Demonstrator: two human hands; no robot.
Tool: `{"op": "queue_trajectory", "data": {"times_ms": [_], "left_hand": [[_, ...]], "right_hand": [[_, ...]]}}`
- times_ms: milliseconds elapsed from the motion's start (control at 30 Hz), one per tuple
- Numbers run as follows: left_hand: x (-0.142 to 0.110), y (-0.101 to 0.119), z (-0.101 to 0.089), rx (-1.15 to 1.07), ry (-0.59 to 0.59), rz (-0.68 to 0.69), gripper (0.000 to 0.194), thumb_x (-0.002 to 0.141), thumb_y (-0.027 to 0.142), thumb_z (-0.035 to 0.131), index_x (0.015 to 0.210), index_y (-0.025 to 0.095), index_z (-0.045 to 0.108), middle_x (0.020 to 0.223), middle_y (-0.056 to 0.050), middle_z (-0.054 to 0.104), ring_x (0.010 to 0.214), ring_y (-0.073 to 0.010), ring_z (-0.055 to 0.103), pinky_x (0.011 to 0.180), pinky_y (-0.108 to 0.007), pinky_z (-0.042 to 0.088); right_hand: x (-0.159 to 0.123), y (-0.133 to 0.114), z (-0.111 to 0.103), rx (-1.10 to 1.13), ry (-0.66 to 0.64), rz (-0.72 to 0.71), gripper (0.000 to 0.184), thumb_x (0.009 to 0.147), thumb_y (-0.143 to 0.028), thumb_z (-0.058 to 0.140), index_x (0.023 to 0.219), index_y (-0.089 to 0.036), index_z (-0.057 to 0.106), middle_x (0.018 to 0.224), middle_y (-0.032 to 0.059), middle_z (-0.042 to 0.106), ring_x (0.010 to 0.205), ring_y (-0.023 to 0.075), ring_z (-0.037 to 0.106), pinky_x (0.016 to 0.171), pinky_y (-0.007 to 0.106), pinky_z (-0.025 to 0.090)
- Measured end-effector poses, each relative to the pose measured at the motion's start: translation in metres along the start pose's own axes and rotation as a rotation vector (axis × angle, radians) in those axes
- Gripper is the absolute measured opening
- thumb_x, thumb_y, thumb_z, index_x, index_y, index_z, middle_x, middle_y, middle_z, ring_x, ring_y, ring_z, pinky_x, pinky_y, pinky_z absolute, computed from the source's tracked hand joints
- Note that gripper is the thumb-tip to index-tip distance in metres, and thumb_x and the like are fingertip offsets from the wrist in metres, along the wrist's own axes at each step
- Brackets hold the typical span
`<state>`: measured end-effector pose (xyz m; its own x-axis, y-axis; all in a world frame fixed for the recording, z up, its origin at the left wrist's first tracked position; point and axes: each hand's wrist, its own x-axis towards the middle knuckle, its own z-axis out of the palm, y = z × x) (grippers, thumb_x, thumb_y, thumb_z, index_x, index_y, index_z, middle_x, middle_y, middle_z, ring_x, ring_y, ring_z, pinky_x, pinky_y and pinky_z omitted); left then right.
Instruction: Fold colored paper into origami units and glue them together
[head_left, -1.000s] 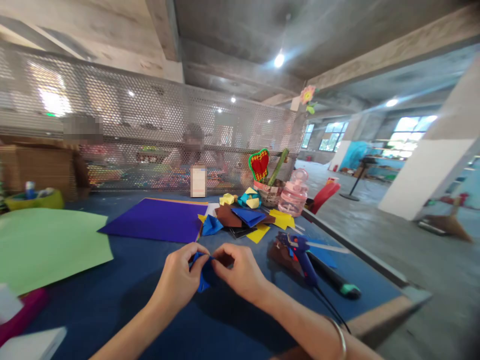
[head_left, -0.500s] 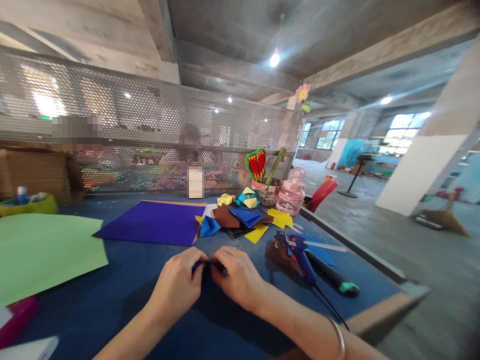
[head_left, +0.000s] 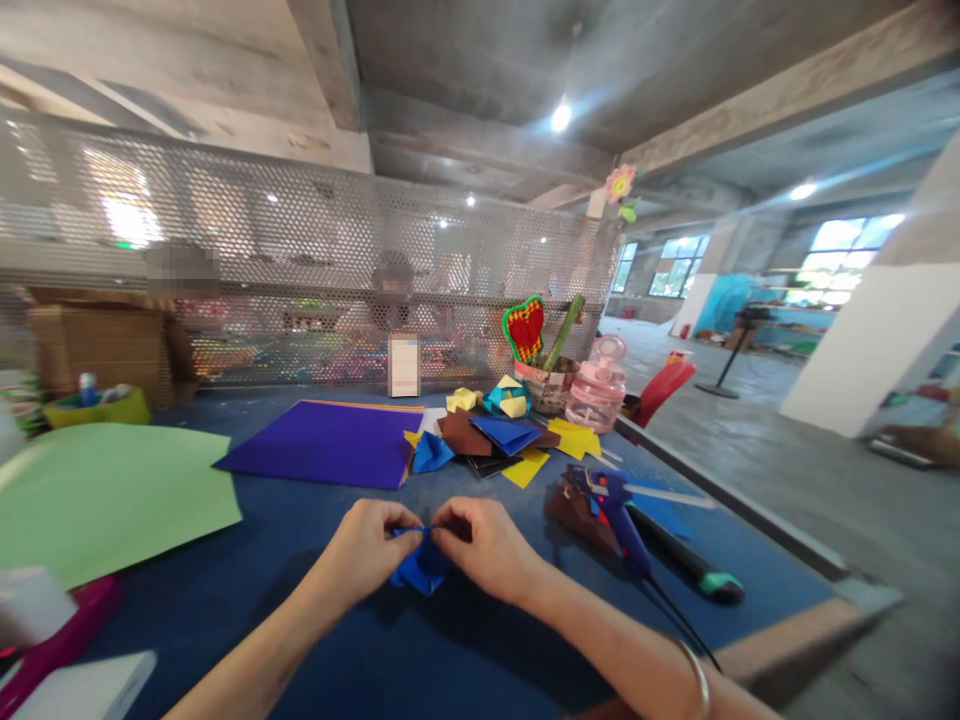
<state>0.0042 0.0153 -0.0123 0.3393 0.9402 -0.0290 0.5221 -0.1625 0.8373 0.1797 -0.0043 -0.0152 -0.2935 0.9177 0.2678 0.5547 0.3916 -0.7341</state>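
Observation:
A folded piece of blue paper (head_left: 421, 568) is held between my two hands above the dark blue tabletop (head_left: 330, 640). My left hand (head_left: 375, 545) pinches its upper left edge between thumb and fingers. Close beside it, my right hand (head_left: 480, 545) pinches the top on the other side. The fingertips of both hands nearly meet and cover the upper edge of the paper. Beyond them lies a heap of paper pieces, with a brown piece (head_left: 463, 432), a blue piece (head_left: 504, 434) and a yellow piece (head_left: 526, 467).
Right of my hands lie a blue glue gun (head_left: 619, 515) and a black-and-green handled tool (head_left: 682, 555). Purple sheets (head_left: 322, 445) and a green sheet (head_left: 127, 500) lie left. A pink bottle (head_left: 596, 385) and basket (head_left: 546, 388) stand before a perforated screen (head_left: 300, 240); people are behind it.
The blue paper has turned so that its folded faces now hang visibly below my fingers. Both hands stay close together on it. The whole view has shifted slightly.

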Motion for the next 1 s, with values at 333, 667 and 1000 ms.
{"op": "queue_trajectory", "data": {"times_ms": [333,667,1000], "left_hand": [[0.000,-0.002,-0.001,0.052,-0.009,0.030,0.033,0.068,0.036,0.052,0.079,0.013,0.071,0.070,-0.005,0.070,0.063,-0.0174,0.060,0.059,-0.026,0.042],[-0.009,0.009,0.003,0.178,0.094,0.145,0.022,0.071,0.020,0.047,0.072,0.017,0.068,0.068,-0.002,0.069,0.064,-0.0165,0.060,0.060,-0.026,0.039],[-0.009,0.009,0.004,0.180,0.194,0.154,0.021,0.077,0.024,0.048,0.078,0.019,0.069,0.070,-0.001,0.069,0.065,-0.0163,0.061,0.061,-0.025,0.039]], "right_hand": [[-0.002,0.002,-0.001,-0.073,-0.011,-0.028,0.009,0.076,-0.015,0.057,0.077,-0.017,0.066,0.067,-0.0011,0.064,0.060,0.0101,0.055,0.056,0.019,0.039],[-0.003,-0.003,0.004,-0.149,0.071,-0.106,0.011,0.074,-0.009,0.055,0.075,-0.018,0.063,0.066,-0.0018,0.063,0.060,0.0102,0.055,0.057,0.020,0.038],[0.000,0.004,0.004,-0.097,0.114,-0.079,0.010,0.080,-0.015,0.057,0.082,-0.018,0.066,0.072,-0.0011,0.066,0.064,0.0110,0.058,0.060,0.020,0.040]]}}
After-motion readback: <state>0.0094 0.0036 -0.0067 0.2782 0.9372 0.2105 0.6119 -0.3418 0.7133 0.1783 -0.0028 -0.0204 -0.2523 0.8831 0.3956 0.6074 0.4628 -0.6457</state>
